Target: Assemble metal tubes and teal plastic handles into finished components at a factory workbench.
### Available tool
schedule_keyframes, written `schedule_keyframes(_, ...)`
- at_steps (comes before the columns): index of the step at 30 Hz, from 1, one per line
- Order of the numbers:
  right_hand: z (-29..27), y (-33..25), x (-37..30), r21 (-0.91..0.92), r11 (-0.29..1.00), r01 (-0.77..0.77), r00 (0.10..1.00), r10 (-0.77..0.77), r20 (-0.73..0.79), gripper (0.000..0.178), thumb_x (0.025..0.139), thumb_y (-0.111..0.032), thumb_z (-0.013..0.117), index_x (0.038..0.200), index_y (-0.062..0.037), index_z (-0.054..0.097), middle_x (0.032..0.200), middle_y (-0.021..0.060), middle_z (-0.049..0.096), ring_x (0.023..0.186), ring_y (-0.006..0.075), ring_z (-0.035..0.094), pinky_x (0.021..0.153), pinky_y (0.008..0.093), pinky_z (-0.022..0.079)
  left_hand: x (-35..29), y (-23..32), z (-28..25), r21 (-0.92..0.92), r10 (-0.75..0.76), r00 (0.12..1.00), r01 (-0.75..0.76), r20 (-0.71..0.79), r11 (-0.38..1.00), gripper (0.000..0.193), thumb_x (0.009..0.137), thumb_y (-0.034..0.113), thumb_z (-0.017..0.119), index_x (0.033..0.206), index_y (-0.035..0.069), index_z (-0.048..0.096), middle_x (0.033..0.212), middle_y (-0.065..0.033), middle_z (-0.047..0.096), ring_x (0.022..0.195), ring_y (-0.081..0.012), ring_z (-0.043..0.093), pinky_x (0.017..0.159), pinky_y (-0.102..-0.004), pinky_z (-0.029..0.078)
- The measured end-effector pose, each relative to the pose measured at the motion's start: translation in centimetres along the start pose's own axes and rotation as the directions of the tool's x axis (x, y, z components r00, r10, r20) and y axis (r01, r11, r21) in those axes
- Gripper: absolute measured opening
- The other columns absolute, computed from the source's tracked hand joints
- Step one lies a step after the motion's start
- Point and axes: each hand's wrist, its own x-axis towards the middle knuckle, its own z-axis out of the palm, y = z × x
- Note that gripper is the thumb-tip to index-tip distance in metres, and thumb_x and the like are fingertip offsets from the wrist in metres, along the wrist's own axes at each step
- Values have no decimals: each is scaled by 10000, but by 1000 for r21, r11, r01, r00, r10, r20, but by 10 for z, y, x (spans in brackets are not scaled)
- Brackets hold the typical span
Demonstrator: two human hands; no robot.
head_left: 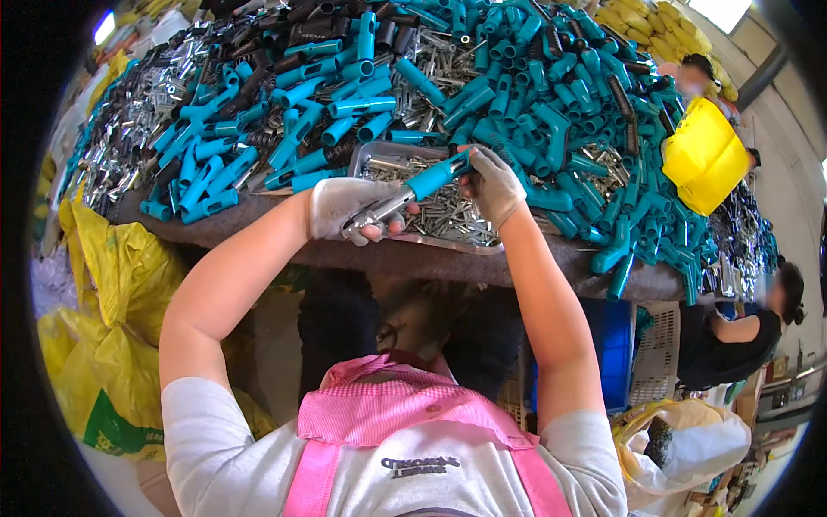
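Note:
Both my hands wear pale gloves with bare fingertips. My left hand (340, 207) is closed around a silver metal cylinder (383, 210). That cylinder is in line with a teal plastic tube (438, 177) and meets its lower left end; how far it reaches inside is hidden. My right hand (497, 185) grips the tube's upper right end, its fingers wrapped over it. Just below the joined pieces, a clear plastic tray (465, 246) full of small metal pins (448, 220) sits at the near table edge.
Teal plastic tubes (362, 105) and elbow-shaped pieces (551, 133) heap across the table, with black parts and silver metal parts (112, 146) among them. Yellow sacks (129, 284) stand at left. At right are a yellow bag (706, 157), a blue bin (607, 345) and other people (732, 336).

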Motion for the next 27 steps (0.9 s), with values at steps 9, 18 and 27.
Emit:
schedule_keyframes(9, 21, -6, -8, -222, 974, -50, 999, 48, -13, 310, 992, -301, 508, 1205, -81, 551, 638, 18, 478, 506, 88, 463, 416, 233, 338, -1, -15, 23, 2, 29, 939, -30, -344, 1000, 404, 913, 542, 542, 974, 149, 472, 694, 26, 462, 422, -6, 340, 324, -157, 207)
schedule_keyframes(18, 16, -4, -8, -221, 975, -35, 999, 27, -43, 317, 996, -299, 484, 1216, -78, 543, 711, 34, 506, 510, 91, 465, 427, 242, 332, -2, -18, 26, 13, 26, 939, -23, -342, 1000, 251, 980, 398, 495, 1001, 151, 461, 667, 26, 448, 406, -16, 323, 326, -165, 175)
schedule_keyframes(27, 30, -9, 11, -153, 988, 30, 999, -23, 49, 341, 976, -300, 531, 1185, -34, 577, 821, 50, 577, 571, 101, 515, 469, 252, 422, -18, -18, 26, -107, 44, 935, -87, -351, 990, 219, 988, 375, 478, 991, 155, 477, 647, 30, 414, 400, -15, 305, 319, -157, 190)
